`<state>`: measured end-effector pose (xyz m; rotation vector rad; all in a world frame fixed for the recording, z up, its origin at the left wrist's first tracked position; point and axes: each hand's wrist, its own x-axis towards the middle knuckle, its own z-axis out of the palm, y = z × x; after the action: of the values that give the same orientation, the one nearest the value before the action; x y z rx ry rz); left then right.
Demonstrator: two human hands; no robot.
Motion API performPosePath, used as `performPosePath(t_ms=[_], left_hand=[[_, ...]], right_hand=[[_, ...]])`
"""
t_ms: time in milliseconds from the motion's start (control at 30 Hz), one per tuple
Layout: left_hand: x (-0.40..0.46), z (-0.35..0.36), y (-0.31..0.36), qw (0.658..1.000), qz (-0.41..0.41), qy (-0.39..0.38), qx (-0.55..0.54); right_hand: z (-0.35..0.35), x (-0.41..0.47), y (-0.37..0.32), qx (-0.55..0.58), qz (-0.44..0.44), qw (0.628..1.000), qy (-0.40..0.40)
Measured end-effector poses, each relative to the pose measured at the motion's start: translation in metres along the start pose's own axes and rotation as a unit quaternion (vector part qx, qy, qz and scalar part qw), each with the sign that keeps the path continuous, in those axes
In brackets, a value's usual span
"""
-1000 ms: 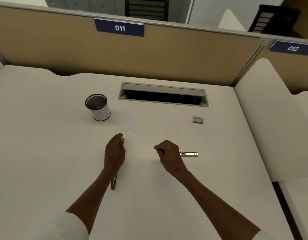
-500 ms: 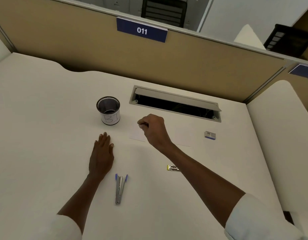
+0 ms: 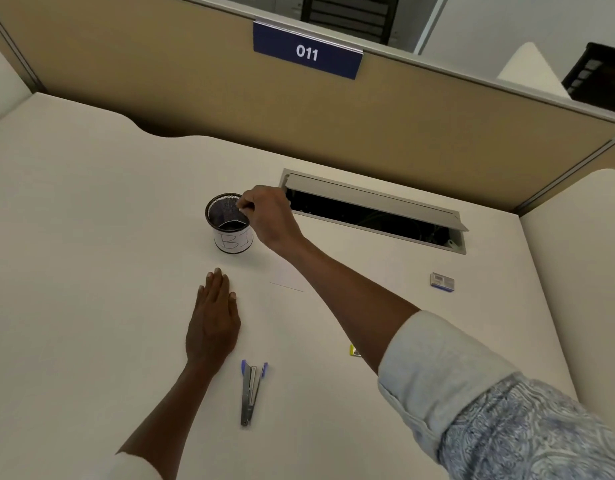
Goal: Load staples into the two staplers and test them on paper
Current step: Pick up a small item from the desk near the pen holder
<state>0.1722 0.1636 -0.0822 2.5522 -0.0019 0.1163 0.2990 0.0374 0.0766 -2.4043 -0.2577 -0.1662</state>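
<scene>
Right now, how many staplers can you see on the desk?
2: the blue stapler lies open near the left hand; the yellow stapler is mostly hidden under the right forearm.

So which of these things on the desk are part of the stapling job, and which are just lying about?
For the job:
blue stapler
yellow stapler, mostly hidden by the arm
staple box
paper

Just there:
mesh cup, right hand over it
cable hatch
011 sign

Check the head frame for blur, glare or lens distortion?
Head view: wide-angle bowing along the partition top; soft even light, no glare on the desk; faint blur at the right hand over the mesh cup; white paper nearly invisible against it.
</scene>
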Motion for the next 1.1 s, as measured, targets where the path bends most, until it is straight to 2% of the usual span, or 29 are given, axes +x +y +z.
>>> performPosePath(t_ms=[200, 567, 933, 1100], left_hand=[[0.001, 0.001, -0.001, 1.0, 0.004, 0.0, 0.008], [0.0, -0.003, 0.003, 1.0, 0.005, -0.004, 0.001], [0.007, -0.017, 0.016, 0.996, -0.044, -0.066, -0.035], [-0.001, -0.025, 0.051, 0.996, -0.038, -0.051, -0.056]], right_hand=[[0.005, 0.007, 0.001, -0.003, 0.0, 1.0, -0.026], [-0.016, -0.022, 0.013, 0.045, -0.009, 0.998, 0.041], [-0.075, -0.121, 0.054, 0.07, 0.051, 0.991, 0.103], [-0.102, -0.169, 0.075, 0.073, 0.084, 0.985, 0.133]])
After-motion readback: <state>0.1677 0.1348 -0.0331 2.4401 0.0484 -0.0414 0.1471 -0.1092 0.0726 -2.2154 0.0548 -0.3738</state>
